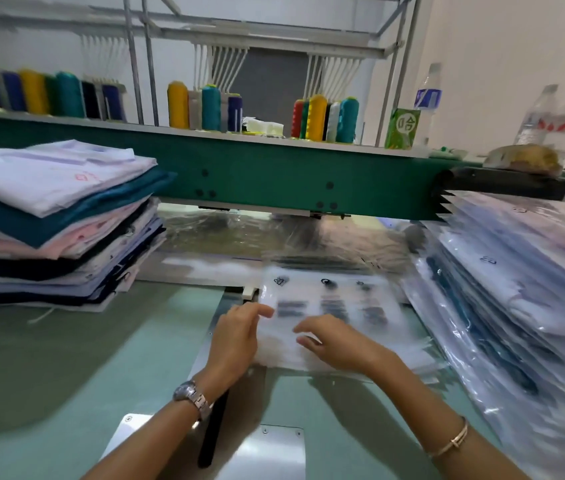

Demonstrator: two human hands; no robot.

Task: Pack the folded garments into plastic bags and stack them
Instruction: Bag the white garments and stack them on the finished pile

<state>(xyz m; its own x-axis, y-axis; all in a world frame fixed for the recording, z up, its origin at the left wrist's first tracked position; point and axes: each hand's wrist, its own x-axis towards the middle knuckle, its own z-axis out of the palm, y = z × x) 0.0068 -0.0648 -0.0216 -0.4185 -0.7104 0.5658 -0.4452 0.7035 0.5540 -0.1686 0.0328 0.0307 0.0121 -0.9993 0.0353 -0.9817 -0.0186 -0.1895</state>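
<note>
A pile of flat clear plastic bags (336, 299) with black printed marks lies in the middle of the table. My left hand (236, 337) rests at the pile's left edge with its fingers touching the top bag. My right hand (329, 341) hovers over the near part of the same bag with loosely curved fingers; whether it pinches the plastic is blurred. A stack of folded garments (56, 216), white on top, then teal, pink and dark ones, stands at the left. A tall slanting stack of bagged garments (516, 299) fills the right side.
A green machine beam (274, 174) crosses above the table, close over the bags. Thread cones (326, 119), a green carton (402, 128) and water bottles (547, 116) stand on the shelf behind. Metal plates (263, 452) sit in the pale green tabletop (66, 358) near me.
</note>
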